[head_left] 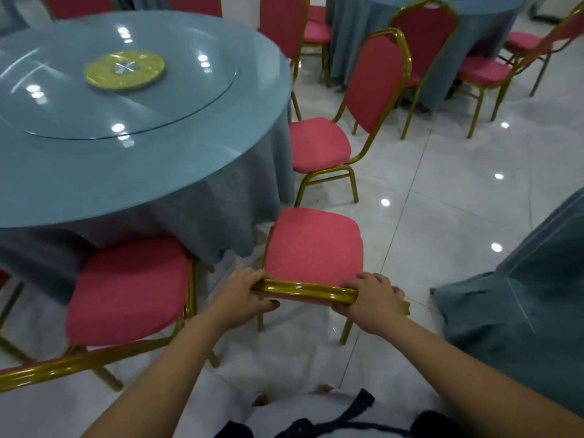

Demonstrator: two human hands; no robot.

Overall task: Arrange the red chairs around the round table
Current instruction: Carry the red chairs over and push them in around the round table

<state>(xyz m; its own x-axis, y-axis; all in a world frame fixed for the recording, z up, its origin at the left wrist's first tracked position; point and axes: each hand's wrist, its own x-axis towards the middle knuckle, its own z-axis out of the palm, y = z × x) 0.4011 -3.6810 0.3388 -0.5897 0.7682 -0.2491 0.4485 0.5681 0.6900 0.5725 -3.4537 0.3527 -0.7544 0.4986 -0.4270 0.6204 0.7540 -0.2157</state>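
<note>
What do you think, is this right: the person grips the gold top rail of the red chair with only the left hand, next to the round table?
Not quite. Both hands grip it: the left hand and the right hand each hold the gold top rail of the red chair, next to the round table. The head view shows this.

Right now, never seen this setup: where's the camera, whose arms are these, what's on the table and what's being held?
No machine here: one camera sits on a person's head, looking down at their own bare arms. The left hand and right hand both grip the gold top rail of a red chair, whose seat points toward the round table. The blue-clothed table carries a glass turntable with a yellow disc at its middle. Two more stand alongside: a chair on the left and a chair further round.
</note>
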